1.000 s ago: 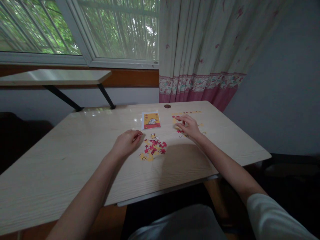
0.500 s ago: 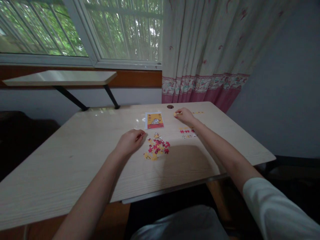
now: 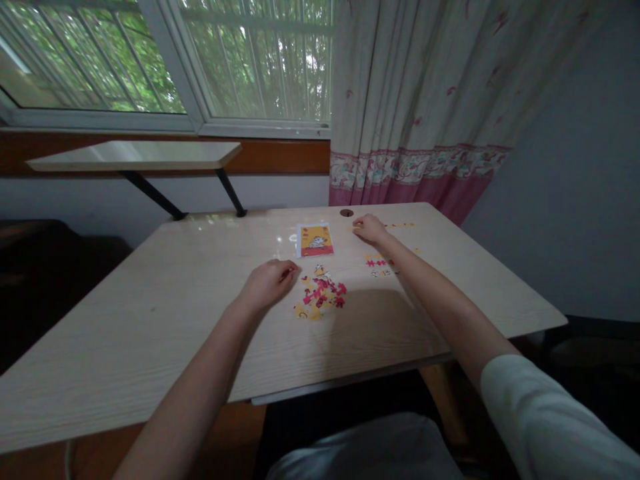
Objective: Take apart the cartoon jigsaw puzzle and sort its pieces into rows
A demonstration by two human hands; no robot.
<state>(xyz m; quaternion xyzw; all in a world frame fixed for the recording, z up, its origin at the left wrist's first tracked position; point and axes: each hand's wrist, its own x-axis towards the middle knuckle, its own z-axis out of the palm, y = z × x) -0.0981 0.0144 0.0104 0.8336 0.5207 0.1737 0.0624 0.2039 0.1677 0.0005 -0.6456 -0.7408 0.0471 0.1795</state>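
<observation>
At the back of the desk, my right hand (image 3: pixel 371 229) has its fingers closed at a small yellow puzzle piece (image 3: pixel 353 229), low over the desktop. My left hand (image 3: pixel 270 283) rests left of a loose heap of red, yellow and white puzzle pieces (image 3: pixel 324 293), its fingertips pinched; anything between them is hidden. Behind the heap lies a picture card (image 3: pixel 316 241) with a white animal on yellow and red. Sorted red puzzle pieces (image 3: pixel 376 263) lie in short rows with yellow and white ones, partly covered by my right forearm. Beyond my right wrist runs a row of yellow pieces (image 3: pixel 407 225).
The light wooden desk (image 3: pixel 200 320) has a round cable hole (image 3: pixel 347 213) near its back edge. A raised shelf (image 3: pixel 145 155) on black struts stands at the back left. A floral curtain (image 3: pixel 410 100) hangs behind the desk beside the window.
The view has shifted slightly, so everything sits a little further right. My right hand stays at the back by the yellow piece, its fingers slightly lower. My left hand keeps its pinch beside the heap.
</observation>
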